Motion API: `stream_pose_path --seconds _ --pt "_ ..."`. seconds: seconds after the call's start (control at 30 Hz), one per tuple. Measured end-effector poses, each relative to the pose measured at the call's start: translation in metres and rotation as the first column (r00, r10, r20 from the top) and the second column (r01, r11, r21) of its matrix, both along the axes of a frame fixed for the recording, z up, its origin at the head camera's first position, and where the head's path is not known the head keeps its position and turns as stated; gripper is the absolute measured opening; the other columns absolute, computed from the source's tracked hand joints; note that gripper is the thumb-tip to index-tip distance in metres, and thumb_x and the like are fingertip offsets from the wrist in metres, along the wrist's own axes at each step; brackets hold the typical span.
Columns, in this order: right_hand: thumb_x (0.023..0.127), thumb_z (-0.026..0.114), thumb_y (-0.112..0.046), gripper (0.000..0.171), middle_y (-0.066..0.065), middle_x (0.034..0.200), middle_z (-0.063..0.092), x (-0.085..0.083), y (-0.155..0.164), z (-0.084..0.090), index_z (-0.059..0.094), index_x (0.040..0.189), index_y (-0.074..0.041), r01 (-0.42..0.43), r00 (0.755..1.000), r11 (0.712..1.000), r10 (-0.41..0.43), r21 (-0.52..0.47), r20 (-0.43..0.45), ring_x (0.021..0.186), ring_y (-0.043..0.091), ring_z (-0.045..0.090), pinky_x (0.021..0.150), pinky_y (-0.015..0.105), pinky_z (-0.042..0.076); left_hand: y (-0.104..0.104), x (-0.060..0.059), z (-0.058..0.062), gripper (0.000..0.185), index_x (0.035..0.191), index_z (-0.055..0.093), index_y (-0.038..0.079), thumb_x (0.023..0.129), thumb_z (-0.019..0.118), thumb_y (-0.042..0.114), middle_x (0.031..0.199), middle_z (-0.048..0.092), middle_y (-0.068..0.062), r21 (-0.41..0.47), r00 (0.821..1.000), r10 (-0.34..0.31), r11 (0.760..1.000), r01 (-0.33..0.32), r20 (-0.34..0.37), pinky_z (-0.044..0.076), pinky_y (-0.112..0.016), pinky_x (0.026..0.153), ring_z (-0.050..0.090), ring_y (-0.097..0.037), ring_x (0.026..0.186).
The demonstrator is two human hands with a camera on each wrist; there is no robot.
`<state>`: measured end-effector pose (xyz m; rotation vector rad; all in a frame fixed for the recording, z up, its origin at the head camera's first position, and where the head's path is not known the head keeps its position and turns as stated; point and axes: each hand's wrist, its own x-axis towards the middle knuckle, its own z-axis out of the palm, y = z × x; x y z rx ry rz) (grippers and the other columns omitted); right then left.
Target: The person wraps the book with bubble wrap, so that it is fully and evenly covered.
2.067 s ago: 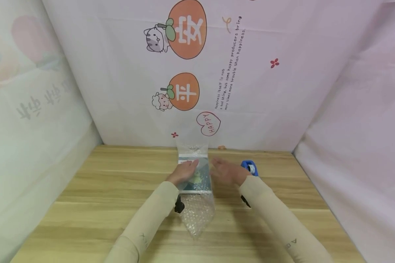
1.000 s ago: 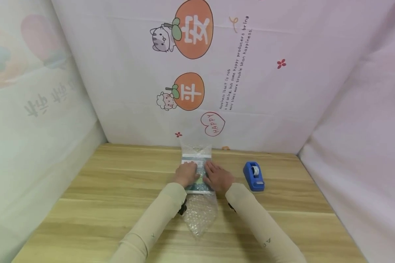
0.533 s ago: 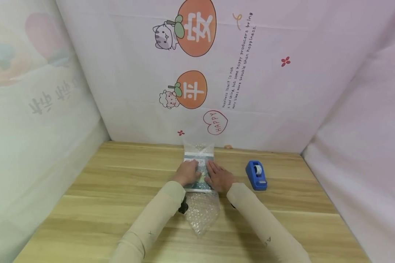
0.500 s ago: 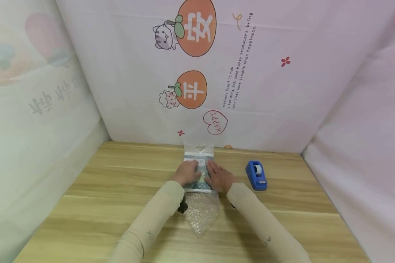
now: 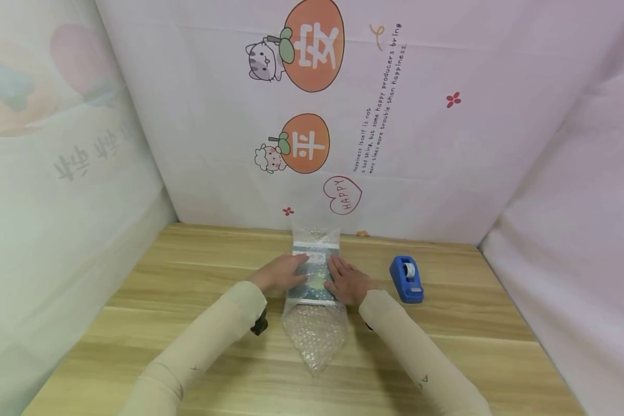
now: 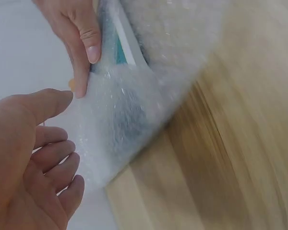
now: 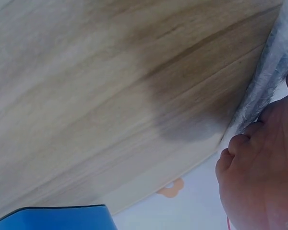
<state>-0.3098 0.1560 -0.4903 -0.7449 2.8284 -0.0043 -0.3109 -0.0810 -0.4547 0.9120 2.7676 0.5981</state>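
A flat, book-like rectangle (image 5: 317,278), teal with white edges, lies inside clear bubble wrap (image 5: 316,338) on the wooden table. The wrap extends past it at both ends, and its near end narrows to a point. My right hand (image 5: 349,282) rests on the package's right side with fingers extended. At the left side is my left hand (image 5: 281,273); in the left wrist view that left hand (image 6: 33,148) has loosely bent fingers, thumb apart, and holds nothing. The right wrist view shows the right hand (image 7: 264,167) along the wrapped edge (image 7: 259,91).
A blue tape dispenser (image 5: 408,279) with a roll of tape stands to the right of my right hand. Behind the wooden table (image 5: 187,323) hangs a printed white cloth (image 5: 213,173), and pale cloth walls (image 5: 567,242) close in both sides.
Both hands came down onto the wrapped package and pressed it. Since half a second ago my left hand has drawn back to the left, while the right hand has stayed in place.
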Motion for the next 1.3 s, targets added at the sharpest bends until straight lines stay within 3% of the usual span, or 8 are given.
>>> stream_pose_path --seconds 0.23,0.47,0.57,0.8,0.97,1.13,1.2,1.3 --pt "0.116 0.032 -0.039 0.071 0.023 0.177 0.009 0.001 0.001 0.002 0.012 0.167 0.004 0.007 1.0 1.0 -0.006 -0.012 0.016 0.166 0.037 0.012 0.135 0.051 0.02 -0.014 0.017 0.013 0.064 0.158 0.04 -0.007 0.106 0.064 0.02 0.165 0.042 -0.023 -0.09 0.996 -0.076 0.993 0.072 -0.043 0.034 -0.049 0.13 0.044 -0.038 0.154" --pt "0.115 0.033 -0.037 0.07 0.025 0.177 0.01 0.0 0.001 0.001 0.013 0.167 0.006 -0.006 1.0 0.999 0.007 -0.041 0.016 0.166 0.039 0.012 0.135 0.052 0.02 -0.023 0.046 0.029 0.066 0.159 0.042 -0.002 0.103 0.069 0.022 0.166 0.044 -0.018 -0.171 0.975 -0.195 0.97 0.176 -0.102 0.04 -0.046 0.126 0.049 -0.035 0.15" --pt "0.115 0.03 -0.04 0.071 0.024 0.177 0.008 -0.001 0.002 -0.001 0.011 0.167 0.005 -0.007 1.0 0.999 0.007 -0.035 0.016 0.166 0.038 0.011 0.135 0.051 0.019 -0.024 0.061 0.035 0.066 0.157 0.047 0.001 0.102 0.072 0.026 0.165 0.047 -0.016 -0.221 0.949 -0.274 0.946 0.237 -0.156 0.044 -0.044 0.123 0.053 -0.033 0.148" --pt "0.116 0.033 -0.039 0.07 0.023 0.177 0.01 0.0 0.001 0.004 0.013 0.167 0.004 -0.002 1.0 1.0 0.002 -0.013 0.008 0.166 0.037 0.012 0.135 0.051 0.02 -0.022 0.094 0.036 0.066 0.153 0.054 0.004 0.096 0.077 0.028 0.157 0.057 -0.014 -0.323 0.835 -0.449 0.879 0.35 -0.318 0.052 -0.04 0.116 0.061 -0.028 0.14" --pt "0.116 0.032 -0.037 0.069 0.024 0.177 0.01 0.001 0.001 0.006 0.013 0.167 0.006 -0.006 1.0 1.0 0.006 -0.003 0.01 0.166 0.038 0.012 0.135 0.051 0.021 -0.02 0.111 0.029 0.068 0.154 0.054 0.006 0.094 0.079 0.027 0.157 0.057 -0.011 -0.347 0.802 -0.494 0.857 0.382 -0.336 0.054 -0.036 0.114 0.062 -0.025 0.139" --pt "0.115 0.035 -0.035 0.069 0.025 0.177 0.01 0.001 0.001 0.005 0.013 0.166 0.006 -0.004 1.0 1.0 0.004 0.0 0.014 0.166 0.039 0.013 0.135 0.051 0.02 -0.015 0.121 0.012 0.064 0.146 0.062 0.009 0.091 0.082 0.034 0.148 0.066 -0.007 -0.337 0.717 -0.517 0.854 0.396 -0.467 0.06 -0.032 0.103 0.069 -0.022 0.129" --pt "0.115 0.034 -0.037 0.07 0.024 0.177 0.01 0.002 0.001 0.004 0.013 0.167 0.006 -0.002 1.0 1.0 0.002 0.002 0.01 0.166 0.038 0.012 0.135 0.05 0.02 -0.013 0.124 0.004 0.063 0.145 0.063 0.008 0.091 0.082 0.035 0.147 0.067 -0.007 -0.326 0.706 -0.52 0.854 0.406 -0.482 0.06 -0.032 0.103 0.069 -0.021 0.13" --pt "0.115 0.033 -0.039 0.071 0.024 0.177 0.011 0.003 0.001 0.002 0.013 0.167 0.005 -0.001 1.0 1.0 0.001 -0.003 0.005 0.166 0.038 0.013 0.135 0.049 0.021 -0.013 0.129 -0.006 0.063 0.148 0.061 0.008 0.094 0.08 0.034 0.15 0.064 -0.008 -0.322 0.728 -0.519 0.853 0.41 -0.449 0.057 -0.033 0.108 0.065 -0.021 0.134"
